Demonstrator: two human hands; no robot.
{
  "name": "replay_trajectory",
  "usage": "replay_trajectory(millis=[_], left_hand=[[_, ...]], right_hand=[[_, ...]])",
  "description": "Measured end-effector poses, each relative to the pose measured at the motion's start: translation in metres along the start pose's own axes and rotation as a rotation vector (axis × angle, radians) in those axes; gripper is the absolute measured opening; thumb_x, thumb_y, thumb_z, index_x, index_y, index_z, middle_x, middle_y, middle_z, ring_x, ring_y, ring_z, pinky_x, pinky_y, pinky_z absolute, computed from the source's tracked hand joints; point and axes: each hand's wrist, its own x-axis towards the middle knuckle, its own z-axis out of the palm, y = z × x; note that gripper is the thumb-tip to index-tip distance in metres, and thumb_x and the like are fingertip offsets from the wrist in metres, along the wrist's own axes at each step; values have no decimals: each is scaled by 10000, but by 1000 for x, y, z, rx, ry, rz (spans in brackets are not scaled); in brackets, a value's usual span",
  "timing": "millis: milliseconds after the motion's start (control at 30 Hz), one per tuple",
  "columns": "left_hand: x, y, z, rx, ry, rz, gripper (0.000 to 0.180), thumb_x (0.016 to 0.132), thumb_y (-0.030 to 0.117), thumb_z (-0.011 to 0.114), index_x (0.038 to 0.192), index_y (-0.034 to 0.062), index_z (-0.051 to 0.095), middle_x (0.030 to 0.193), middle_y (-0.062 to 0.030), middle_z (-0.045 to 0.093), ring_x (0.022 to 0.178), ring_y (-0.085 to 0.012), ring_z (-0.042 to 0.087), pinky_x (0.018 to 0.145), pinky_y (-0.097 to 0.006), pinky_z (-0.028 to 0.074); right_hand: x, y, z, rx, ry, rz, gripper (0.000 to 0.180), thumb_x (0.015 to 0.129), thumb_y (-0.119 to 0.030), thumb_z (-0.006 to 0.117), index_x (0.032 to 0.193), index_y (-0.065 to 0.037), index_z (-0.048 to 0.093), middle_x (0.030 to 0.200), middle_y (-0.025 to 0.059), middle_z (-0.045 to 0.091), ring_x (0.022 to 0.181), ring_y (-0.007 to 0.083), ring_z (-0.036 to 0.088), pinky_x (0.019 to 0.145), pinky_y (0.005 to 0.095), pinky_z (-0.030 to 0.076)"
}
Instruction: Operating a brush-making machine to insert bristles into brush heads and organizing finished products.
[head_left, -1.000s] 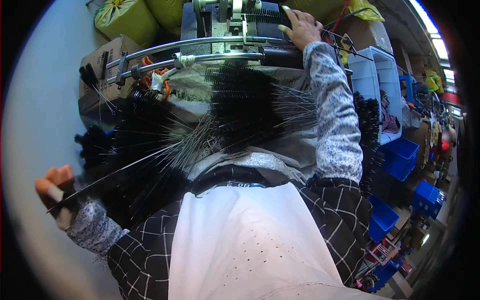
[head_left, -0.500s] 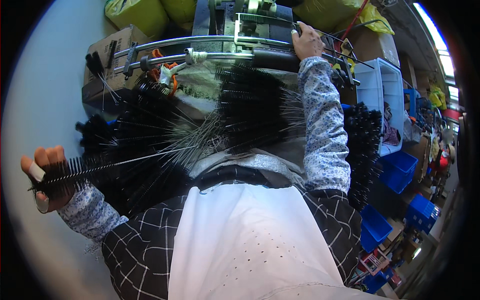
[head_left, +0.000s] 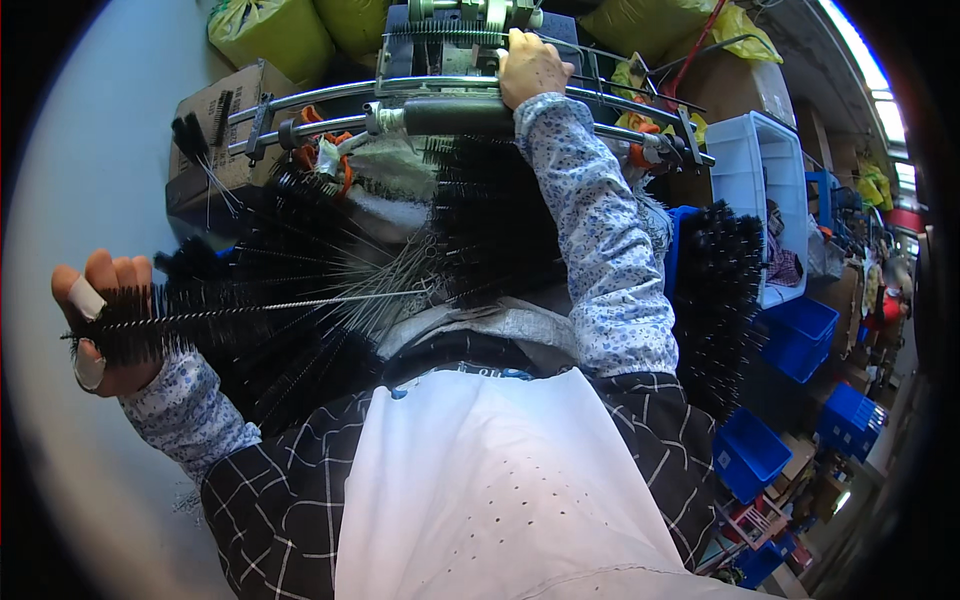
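My left hand (head_left: 100, 325) is out at the far left, closed around the black bristle head of a long wire-stemmed brush (head_left: 160, 320) whose twisted wire stem runs right toward my lap. My right hand (head_left: 532, 66) reaches forward and rests on the metal bars of a brush-making machine (head_left: 450, 95) at the top centre, fingers curled over a rail. A large heap of black bristle brushes (head_left: 300, 270) lies between the machine and my body, their wire stems fanning toward me.
A cardboard box (head_left: 215, 130) stands left of the machine with a few brushes sticking up. Yellow sacks (head_left: 270, 35) sit behind. At the right are a white crate (head_left: 765, 190), a stack of black brushes (head_left: 720, 290) and blue bins (head_left: 800, 335).
My left hand has risen and swung outward to the left, drawing the brush out of the heap. My right hand has stayed on the machine's rails.
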Motion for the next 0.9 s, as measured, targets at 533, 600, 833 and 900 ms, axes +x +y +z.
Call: replay_trajectory(millis=[533, 600, 833, 900], left_hand=[[-8, 13, -10, 64, 193, -102, 241, 810, 111, 388, 1020, -5, 386, 888, -132, 412, 765, -201, 424, 699, -321, 360], [13, -8, 15, 193, 15, -203, 257, 819, 184, 458, 982, 9, 363, 902, -111, 409, 817, -188, 436, 747, -309, 373], [22, -38, 20, 355, -286, -181, 450, 794, 217, 369, 1188, 8, 309, 1030, -164, 462, 925, -185, 486, 779, -278, 432], [27, -64, 23, 308, -328, -209, 428, 786, 187, 412, 1167, 6, 341, 1029, -148, 481, 951, -173, 479, 813, -276, 407]], right_hand=[[54, 183, -15, -75, 7, -15, 347, 809, -398, 428, 1056, -184, 546, 997, 142, 555, 897, 306, 536, 786, 368, 416], [58, 201, -15, -242, -13, -13, 373, 817, -432, 382, 1045, -189, 550, 1041, 123, 538, 914, 307, 528, 799, 369, 411], [9, 212, -101, 346, -423, -129, 248, 818, -189, 498, 1024, -67, 563, 901, 73, 600, 860, 126, 551, 742, 254, 427], [-35, 179, -134, 721, -700, -89, 385, 820, -223, 517, 1168, -71, 454, 1020, 78, 547, 938, 156, 513, 841, 282, 398]])
